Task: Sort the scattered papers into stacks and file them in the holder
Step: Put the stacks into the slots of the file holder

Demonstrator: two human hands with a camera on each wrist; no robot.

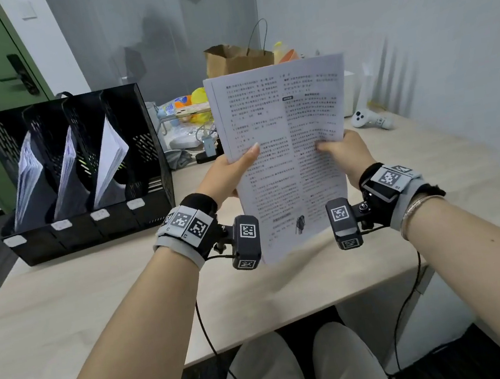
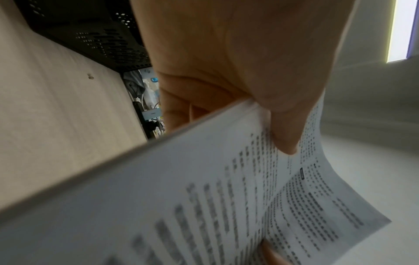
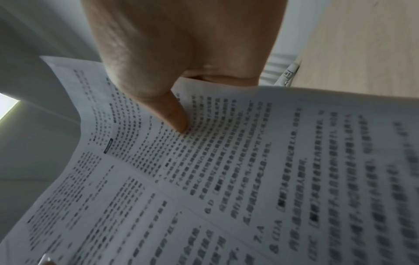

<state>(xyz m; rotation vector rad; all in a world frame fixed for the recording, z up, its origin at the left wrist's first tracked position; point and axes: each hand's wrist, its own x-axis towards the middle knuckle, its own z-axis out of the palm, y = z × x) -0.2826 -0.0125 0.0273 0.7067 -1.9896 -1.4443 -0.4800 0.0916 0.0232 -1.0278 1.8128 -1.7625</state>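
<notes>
Printed paper stack [image 1: 285,152] upright, long axis vertical, both hands' fingers [image 1: 246,157] pinching its side edges

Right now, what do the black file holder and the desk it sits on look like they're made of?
File holder: probably thin sheet metal with a matte black coating, judging by the rows of punched slots in its walls; rigid plastic is possible. Desk: pale wood-grain surface, smooth and low-sheen, likely laminate or veneer over board rather than solid wood.
</notes>
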